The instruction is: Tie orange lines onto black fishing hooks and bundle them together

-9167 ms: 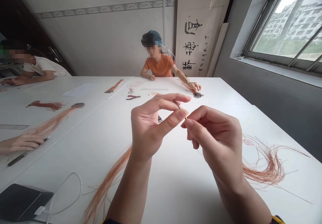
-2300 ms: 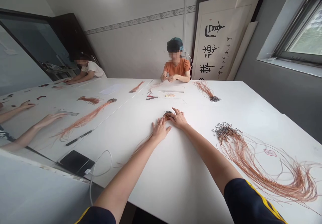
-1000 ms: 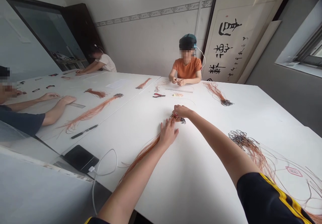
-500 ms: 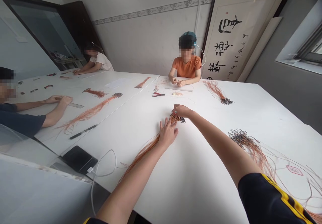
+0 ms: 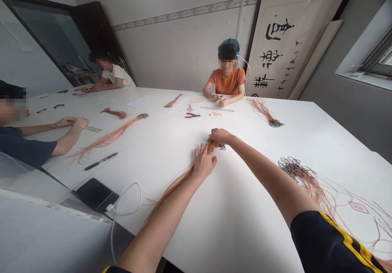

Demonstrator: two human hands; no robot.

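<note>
A long bundle of thin copper-coloured wires [image 5: 176, 186] with dark looped ends lies on the white table, running from under my left forearm up to my hands. My left hand [image 5: 204, 162] rests flat on the bundle just below the loops, fingers spread. At the looped end, my right hand [image 5: 221, 135] is bent over with its fingers pinched together. Whatever is between those fingertips is hidden by the hand; the dark loops sit right beneath it.
Another wire bundle [image 5: 298, 173] lies to my right, and one [image 5: 266, 111] at the far right. Red-handled pliers [image 5: 192, 115] and a ruler [image 5: 217, 109] lie before a person in orange [image 5: 228, 81]. Left are a black power bank [image 5: 96, 194] with a white cable and a knife [image 5: 101, 161].
My right hand has shifted and turned slightly over the loops, while my left hand stays in place. Across the table, the person in orange has moved their hands slightly apart.
</note>
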